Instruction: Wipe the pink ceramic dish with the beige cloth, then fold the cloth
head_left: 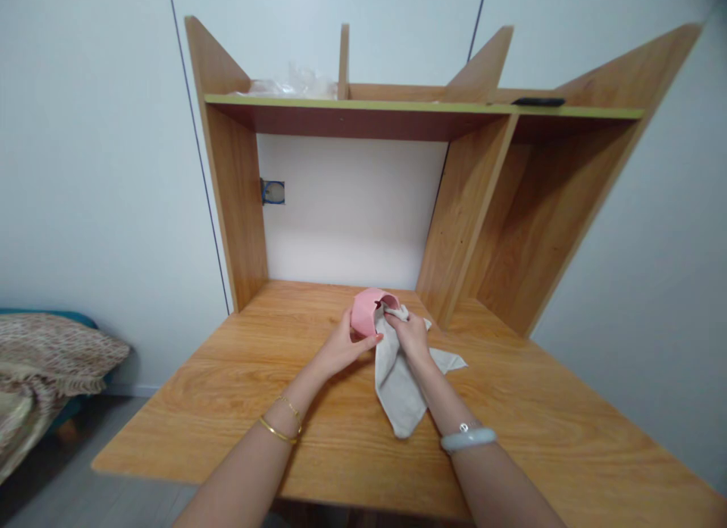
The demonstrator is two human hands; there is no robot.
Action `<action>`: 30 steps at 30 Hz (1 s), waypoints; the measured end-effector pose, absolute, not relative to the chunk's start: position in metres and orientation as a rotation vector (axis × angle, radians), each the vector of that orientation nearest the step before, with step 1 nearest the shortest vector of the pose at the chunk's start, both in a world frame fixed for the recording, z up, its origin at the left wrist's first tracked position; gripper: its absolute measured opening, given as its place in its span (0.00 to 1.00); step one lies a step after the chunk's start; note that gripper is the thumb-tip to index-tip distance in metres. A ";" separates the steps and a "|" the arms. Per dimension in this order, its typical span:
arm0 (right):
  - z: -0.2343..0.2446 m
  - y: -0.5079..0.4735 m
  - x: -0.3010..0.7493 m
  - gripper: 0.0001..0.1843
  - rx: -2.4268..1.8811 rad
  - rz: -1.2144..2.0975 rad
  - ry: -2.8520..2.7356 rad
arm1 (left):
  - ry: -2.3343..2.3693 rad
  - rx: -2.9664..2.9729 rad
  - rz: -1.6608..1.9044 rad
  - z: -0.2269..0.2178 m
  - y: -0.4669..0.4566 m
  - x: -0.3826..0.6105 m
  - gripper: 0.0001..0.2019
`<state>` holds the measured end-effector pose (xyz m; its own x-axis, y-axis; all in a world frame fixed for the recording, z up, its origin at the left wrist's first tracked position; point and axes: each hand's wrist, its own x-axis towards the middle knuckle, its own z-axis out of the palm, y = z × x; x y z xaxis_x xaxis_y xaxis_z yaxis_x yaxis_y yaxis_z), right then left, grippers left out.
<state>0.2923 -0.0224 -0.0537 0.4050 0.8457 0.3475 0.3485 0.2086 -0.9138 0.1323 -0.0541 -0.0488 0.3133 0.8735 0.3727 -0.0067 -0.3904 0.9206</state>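
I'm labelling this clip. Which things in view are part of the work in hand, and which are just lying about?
In use: pink cup, held by left hand; grey cloth, pressed into it by right hand.
Lying about: clear plastic bag and flat black object on the shelf; blanket at left.

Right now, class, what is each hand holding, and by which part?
The left hand grips the pink cup by its outer wall. The right hand holds the grey cloth near its upper end, pressed at the cup's rim.
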 end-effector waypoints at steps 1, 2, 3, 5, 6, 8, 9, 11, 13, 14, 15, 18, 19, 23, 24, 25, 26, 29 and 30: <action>-0.054 -0.022 0.291 0.14 -1.376 0.529 -1.164 | 0.787 1.674 1.221 -0.049 -0.054 0.133 0.37; -0.055 -0.021 0.289 0.14 -1.376 0.559 -1.163 | 0.792 1.674 1.230 -0.049 -0.054 0.133 0.35; -0.056 -0.021 0.287 0.14 -1.382 0.575 -1.166 | 0.805 1.667 1.245 -0.049 -0.054 0.133 0.35; -0.057 -0.021 0.284 0.13 -1.412 0.569 -1.189 | 0.851 1.654 1.273 -0.048 -0.054 0.132 0.34; -0.058 -0.021 0.283 0.12 -1.430 0.545 -1.213 | 0.881 1.651 1.284 -0.048 -0.053 0.131 0.34; -0.059 -0.022 0.282 0.10 -1.459 0.471 -1.289 | 0.935 1.651 1.294 -0.047 -0.052 0.130 0.32; -0.059 -0.023 0.282 0.10 -1.471 0.423 -1.335 | 0.955 1.655 1.297 -0.047 -0.051 0.129 0.31; -0.058 -0.024 0.283 0.09 -1.504 0.306 -1.418 | 0.986 1.676 1.310 -0.047 -0.050 0.128 0.29; -0.057 -0.025 0.285 0.10 -1.543 0.195 -1.476 | 1.014 1.716 1.315 -0.048 -0.048 0.127 0.27; -0.056 -0.026 0.286 0.11 -1.555 0.153 -1.498 | 1.037 1.740 1.307 -0.048 -0.048 0.126 0.26; -0.055 -0.026 0.287 0.11 -1.554 0.128 -1.518 | 1.068 1.762 1.295 -0.048 -0.047 0.126 0.25; -0.052 -0.026 0.289 0.12 -1.507 0.129 -1.545 | 1.124 1.780 1.269 -0.049 -0.047 0.125 0.23; -0.051 -0.026 0.289 0.13 -1.488 0.147 -1.534 | 1.121 1.765 1.274 -0.048 -0.047 0.125 0.21; -0.050 -0.023 0.289 0.16 -1.402 0.248 -1.430 | 1.154 1.635 1.334 -0.047 -0.042 0.123 0.16; -0.051 -0.021 0.290 0.16 -1.388 0.276 -1.398 | 1.201 1.587 1.364 -0.046 -0.040 0.122 0.16; -0.052 -0.020 0.290 0.17 -1.381 0.309 -1.366 | 1.250 1.531 1.401 -0.046 -0.038 0.121 0.15; -0.055 -0.018 0.291 0.17 -1.378 0.350 -1.333 | 1.285 1.469 1.450 -0.045 -0.036 0.119 0.14; -0.063 -0.013 0.290 0.16 -1.344 0.515 -1.253 | 1.258 1.267 1.644 -0.042 -0.030 0.112 0.13; -0.066 -0.011 0.289 0.16 -1.330 0.568 -1.242 | 1.220 1.201 1.702 -0.041 -0.029 0.109 0.13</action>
